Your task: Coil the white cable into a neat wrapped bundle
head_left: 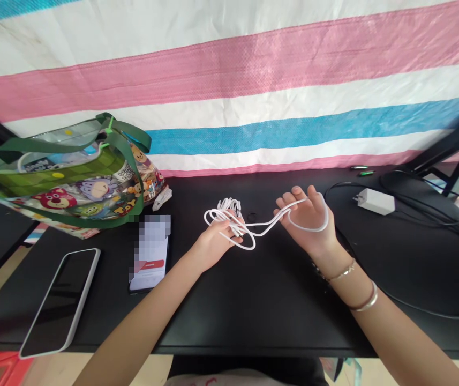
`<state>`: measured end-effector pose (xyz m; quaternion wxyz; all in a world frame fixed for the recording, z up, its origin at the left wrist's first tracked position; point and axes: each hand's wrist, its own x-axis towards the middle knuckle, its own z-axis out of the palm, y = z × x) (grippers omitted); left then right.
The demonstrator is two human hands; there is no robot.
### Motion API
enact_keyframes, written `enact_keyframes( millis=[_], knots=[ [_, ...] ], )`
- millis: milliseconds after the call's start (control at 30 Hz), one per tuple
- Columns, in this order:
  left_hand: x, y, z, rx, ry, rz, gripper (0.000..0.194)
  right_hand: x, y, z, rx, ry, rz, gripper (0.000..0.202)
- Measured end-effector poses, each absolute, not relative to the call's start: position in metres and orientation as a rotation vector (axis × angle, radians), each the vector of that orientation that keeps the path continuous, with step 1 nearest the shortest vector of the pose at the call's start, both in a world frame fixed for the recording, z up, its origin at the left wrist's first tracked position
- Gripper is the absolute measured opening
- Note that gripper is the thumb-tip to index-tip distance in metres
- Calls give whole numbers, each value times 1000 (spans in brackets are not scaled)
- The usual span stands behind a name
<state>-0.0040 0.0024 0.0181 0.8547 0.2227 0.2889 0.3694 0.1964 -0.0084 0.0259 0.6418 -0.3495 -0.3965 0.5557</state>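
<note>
A white cable (259, 229) runs between my two hands above the black table. My left hand (217, 238) is closed around a bundle of it, with several loops and the bunched part sticking out past the fingers. My right hand (307, 222) is palm up with curled fingers; a loop of the cable passes over its fingers and lies across the palm. A small black ring (252, 217), maybe a cable tie, lies on the table behind the stretch of cable. Which part of the cable the left fingers pinch is partly hidden.
Left on the black table (229, 311) stand a clear, green-trimmed cartoon bag (92, 190), a lit phone (151, 252) and a dark-screened phone (62, 303) in a white case. At right are a white charger (376, 201) and black cables (426, 311). A striped sheet (229, 69) hangs behind.
</note>
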Motion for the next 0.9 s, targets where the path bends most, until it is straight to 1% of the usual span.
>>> enact_keyframes(
  millis=[200, 367, 567, 733, 833, 900],
  knots=[
    [-4, 2, 18, 623, 486, 765, 24, 202, -5, 20, -795, -962, 1255, 34],
    [-6, 2, 18, 611, 441, 789, 30, 203, -4, 18, -770, -884, 1301, 31],
    [-7, 3, 24, 487, 417, 860, 23, 203, -4, 18, -771, -883, 1286, 29],
    [-6, 4, 29, 361, 455, 890, 18, 201, -4, 18, -694, -718, 1384, 21],
    [-5, 4, 31, 295, 483, 901, 21, 199, -5, 20, -683, -604, 1455, 19],
    [-5, 4, 32, 259, 515, 911, 26, 197, -5, 22, -685, -519, 1496, 22]
  ],
)
